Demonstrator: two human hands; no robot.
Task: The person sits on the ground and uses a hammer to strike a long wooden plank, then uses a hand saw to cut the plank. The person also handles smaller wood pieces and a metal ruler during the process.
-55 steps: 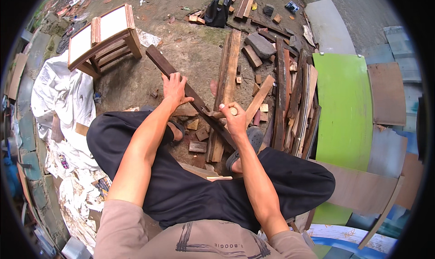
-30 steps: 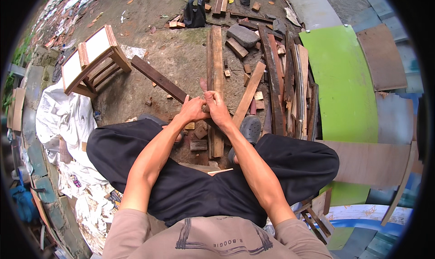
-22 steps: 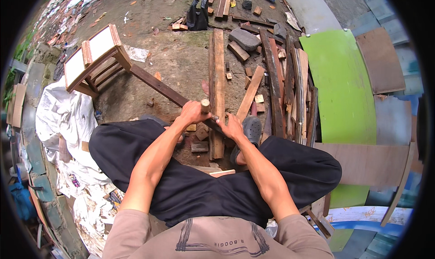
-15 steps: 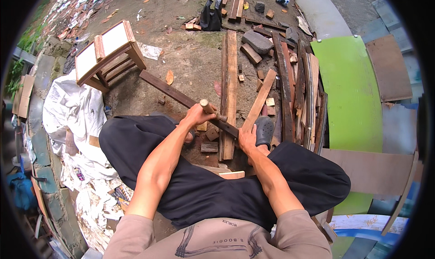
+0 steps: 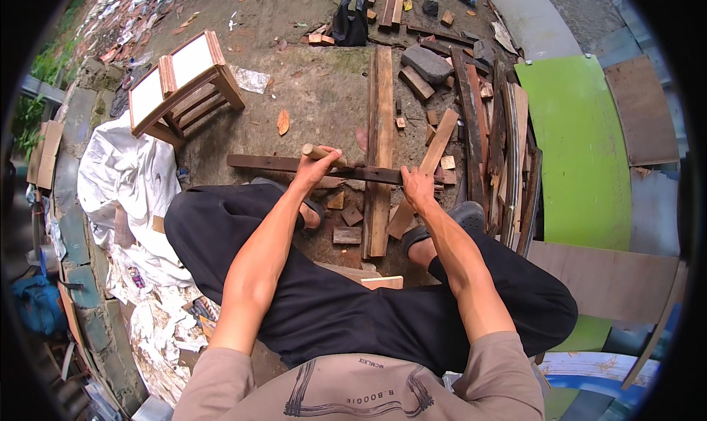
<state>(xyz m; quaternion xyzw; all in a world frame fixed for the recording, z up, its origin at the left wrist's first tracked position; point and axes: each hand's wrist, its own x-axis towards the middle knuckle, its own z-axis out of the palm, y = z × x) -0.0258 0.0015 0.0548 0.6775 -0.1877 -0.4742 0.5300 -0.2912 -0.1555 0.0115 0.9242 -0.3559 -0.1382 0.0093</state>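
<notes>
A dark wooden strip (image 5: 269,162) lies crosswise in front of me, over a long upright-lying timber (image 5: 381,119). My left hand (image 5: 315,172) is closed round the pale round wooden handle (image 5: 318,153) of a tool, just above the strip; the tool's working end is hard to make out against the dark wood. At the strip's right end my right hand (image 5: 418,188) is closed, gripping that end. Beneath the right hand a lighter board (image 5: 440,137) slants across the ground. Some right-hand fingers are hidden.
A small wooden stool frame with white panels (image 5: 193,61) stands at the far left, near a white cloth sheet (image 5: 121,170). Wood offcuts (image 5: 347,235) lie between my feet. A grey stone block (image 5: 427,65), stacked strips (image 5: 471,119) and a green panel (image 5: 578,141) are to the right.
The dark strip has turned from slanting to nearly level, its right end raised farther from me. My right hand moved forward and right with it; my left hand and the handle shifted slightly left.
</notes>
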